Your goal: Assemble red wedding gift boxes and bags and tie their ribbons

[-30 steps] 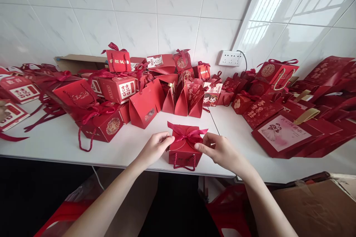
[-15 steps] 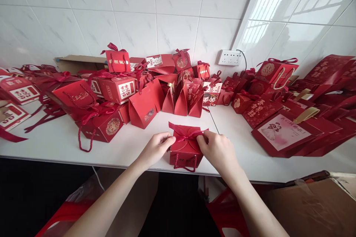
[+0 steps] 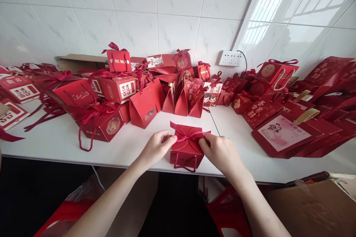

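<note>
Tabletop (image 3: 133, 137) white beneath ribboned box (image 3: 185, 152), tiled wall (image 3: 178, 31) behind, socket strip (image 3: 229, 58)

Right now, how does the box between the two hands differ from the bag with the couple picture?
The box carries a ribbon bow; the bag has a gold strap loop. The box's front has a red cord handle; the bag's front bears a pale picture panel. Both are red.

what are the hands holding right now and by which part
The red ribbon on the small red box: the left hand pinches its left side, the right hand its right.
</note>
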Motion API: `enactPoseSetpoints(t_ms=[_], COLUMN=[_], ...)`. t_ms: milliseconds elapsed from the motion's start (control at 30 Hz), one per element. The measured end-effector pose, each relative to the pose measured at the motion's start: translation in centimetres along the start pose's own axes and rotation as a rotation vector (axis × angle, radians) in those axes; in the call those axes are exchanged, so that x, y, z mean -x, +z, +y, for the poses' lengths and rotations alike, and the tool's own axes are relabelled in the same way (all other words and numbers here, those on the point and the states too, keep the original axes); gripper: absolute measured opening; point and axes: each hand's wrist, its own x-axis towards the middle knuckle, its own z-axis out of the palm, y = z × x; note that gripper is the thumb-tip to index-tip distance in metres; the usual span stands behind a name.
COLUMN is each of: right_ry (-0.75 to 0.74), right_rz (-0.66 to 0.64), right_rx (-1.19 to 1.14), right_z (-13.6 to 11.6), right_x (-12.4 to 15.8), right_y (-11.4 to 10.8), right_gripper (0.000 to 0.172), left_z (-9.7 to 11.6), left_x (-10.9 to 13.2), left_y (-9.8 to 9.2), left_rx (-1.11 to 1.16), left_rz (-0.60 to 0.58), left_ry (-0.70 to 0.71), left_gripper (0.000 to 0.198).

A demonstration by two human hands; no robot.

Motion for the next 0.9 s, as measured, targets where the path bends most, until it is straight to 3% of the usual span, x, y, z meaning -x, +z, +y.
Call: enactPoseSetpoints(t_ms=[100,200,300,433,767,900], right_ry=[-0.049,-0.102,-0.213,-0.320,-0.237,-0.226], right_rz=[0.017,0.089,0.174,0.212,0.106,0.087], right_rx=[-0.029,-0.024,0.006,0.034,0.062,0.021], right_z=[0.2,0.6,1.3,1.8,1.3,1.3], right_x=[0.1,0.2,0.5,0.8,0.7,0.6], right_y=[0.2,0.6,0.8,0.9,0.6,0.5], right_gripper=[0.028,0.029,0.031,0.033,0.031,0.029], left_z=[1.4,2.9,3.5,3.1,3.6,3.5], left_x=[-1.0,-2.4,-3.4,-3.6,-3.3,-3.2], left_y=[0.2,1.1,2.2,2.7,2.5,2.8], left_rx=[-0.197,-0.397,-0.510,-0.513,-0.539,-0.526], left_rz=[0.163,0.085,-0.026,-0.041,-0.083,0.015], left_ry=[0.214,0.360,0.350,0.344,0.301,0.290], left_gripper=[0.022,0.017,0.016,0.018,0.024,0.026])
